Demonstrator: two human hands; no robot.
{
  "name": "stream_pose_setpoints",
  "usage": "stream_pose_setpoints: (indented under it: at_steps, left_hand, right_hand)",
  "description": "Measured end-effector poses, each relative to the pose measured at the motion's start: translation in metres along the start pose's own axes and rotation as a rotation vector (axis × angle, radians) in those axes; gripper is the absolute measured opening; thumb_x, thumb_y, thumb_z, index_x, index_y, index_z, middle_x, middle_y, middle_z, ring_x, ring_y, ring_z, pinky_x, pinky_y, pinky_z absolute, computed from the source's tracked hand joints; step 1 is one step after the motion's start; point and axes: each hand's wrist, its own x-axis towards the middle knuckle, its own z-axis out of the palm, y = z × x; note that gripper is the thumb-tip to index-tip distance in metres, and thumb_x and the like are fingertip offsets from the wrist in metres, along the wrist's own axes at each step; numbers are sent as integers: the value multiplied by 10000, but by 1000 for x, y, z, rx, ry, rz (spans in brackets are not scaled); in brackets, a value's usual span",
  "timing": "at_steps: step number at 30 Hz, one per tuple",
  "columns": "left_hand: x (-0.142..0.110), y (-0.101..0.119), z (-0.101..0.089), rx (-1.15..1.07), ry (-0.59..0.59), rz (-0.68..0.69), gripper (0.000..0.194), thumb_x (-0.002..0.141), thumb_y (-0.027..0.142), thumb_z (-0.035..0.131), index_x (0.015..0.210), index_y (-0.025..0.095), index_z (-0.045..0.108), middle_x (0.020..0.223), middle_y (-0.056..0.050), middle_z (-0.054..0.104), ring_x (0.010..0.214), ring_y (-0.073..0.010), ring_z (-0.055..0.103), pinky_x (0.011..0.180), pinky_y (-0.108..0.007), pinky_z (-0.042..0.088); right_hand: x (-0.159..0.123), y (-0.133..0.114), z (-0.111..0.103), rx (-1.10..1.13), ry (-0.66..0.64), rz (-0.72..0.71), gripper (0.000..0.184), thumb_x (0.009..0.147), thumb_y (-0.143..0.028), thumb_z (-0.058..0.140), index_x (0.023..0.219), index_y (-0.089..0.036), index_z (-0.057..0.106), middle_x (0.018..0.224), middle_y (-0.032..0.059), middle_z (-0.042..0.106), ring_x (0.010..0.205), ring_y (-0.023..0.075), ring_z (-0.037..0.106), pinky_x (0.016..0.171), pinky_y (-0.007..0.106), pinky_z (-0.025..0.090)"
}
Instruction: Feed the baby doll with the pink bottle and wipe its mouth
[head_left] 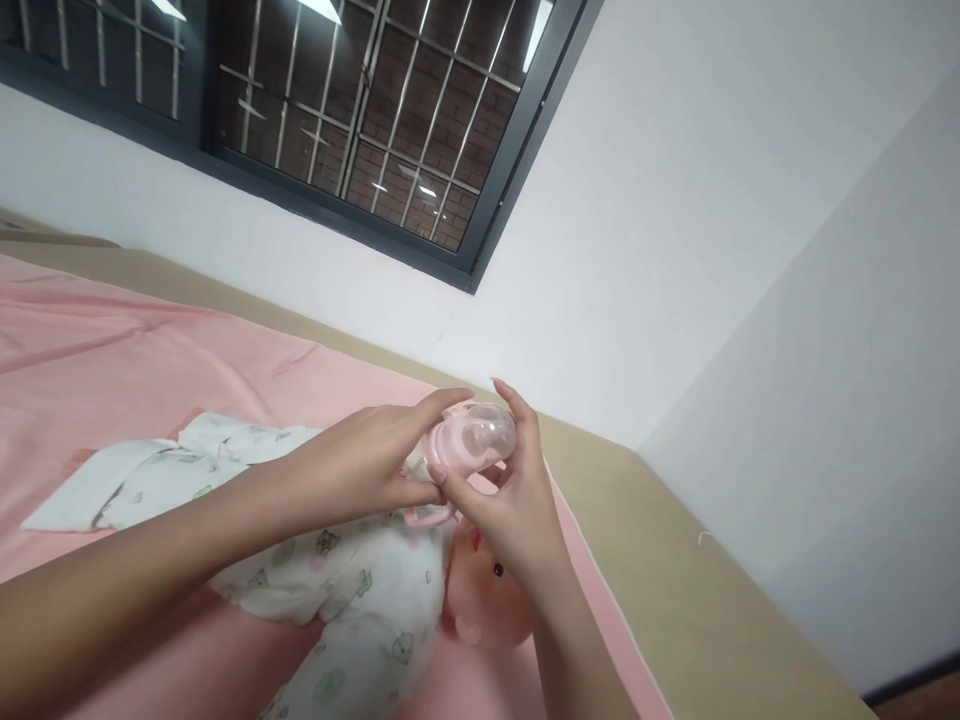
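Observation:
Both hands are around a baby bottle (457,445) with a pink collar and a clear domed cap, tilted with its cap to the right. My left hand (390,450) is closed on the bottle's body, which it mostly hides. At the cap and collar, my right hand (506,490) has its thumb pressed on the near side and its fingers behind. A pink handle (431,517) shows below the left fingers. Under the hands lies a baby doll (487,590) in white printed clothes (375,580), its face partly hidden by my right hand.
A pink sheet (135,340) covers much of a tan surface (622,490) that runs along white walls (637,200). Above it at the back is a dark-framed window (480,240) with metal bars.

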Motion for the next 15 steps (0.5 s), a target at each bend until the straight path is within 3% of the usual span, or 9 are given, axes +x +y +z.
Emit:
stream_pose_setpoints:
  at_steps: [2, 6, 10, 12, 15]
  left_hand:
    - [-3, 0, -2, 36, -23, -14, 708, 809, 444, 593, 1441, 347, 289, 1055, -30, 692, 902, -285, 673, 689, -312, 482]
    - [-10, -5, -9, 19, -3, 32, 726, 811, 495, 601, 1451, 382, 278, 1252, -20, 622, 1090, -295, 611, 815, -335, 482]
    - [-15, -10, -21, 6, 7, 21, 714, 813, 528, 605, 1451, 426, 300, 1376, 21, 533, 1234, -308, 509, 975, -398, 432]
    - [-19, -4, -27, -18, -54, 39, 670, 798, 509, 640, 1413, 453, 380, 1399, 49, 509, 1264, -308, 481, 1030, -416, 405]
    - [-29, 11, -32, -92, -272, 193, 628, 767, 398, 710, 1340, 495, 473, 1330, 93, 567, 1201, -254, 548, 1005, -345, 462]
  right_hand:
    - [0, 0, 0, -8, 8, -14, 851, 654, -251, 763, 1385, -370, 344, 1272, 48, 528, 1099, 217, 594, 893, 407, 572]
    - [2, 0, -10, 2, 72, -68, 872, 653, -271, 764, 1397, -364, 319, 1234, 46, 538, 1062, 205, 605, 889, 398, 570]
    - [14, 9, -36, -48, 255, -106, 862, 671, -329, 743, 1411, -331, 301, 1247, 77, 533, 1088, 226, 588, 846, 385, 577]
    - [23, 22, -54, -123, 374, -117, 884, 664, -354, 735, 1421, -299, 283, 1284, 107, 509, 1092, 237, 585, 824, 374, 576]
    - [39, 56, -82, -272, 483, -89, 1003, 623, -376, 732, 1459, -222, 199, 1292, 166, 495, 1032, 257, 607, 801, 392, 566]
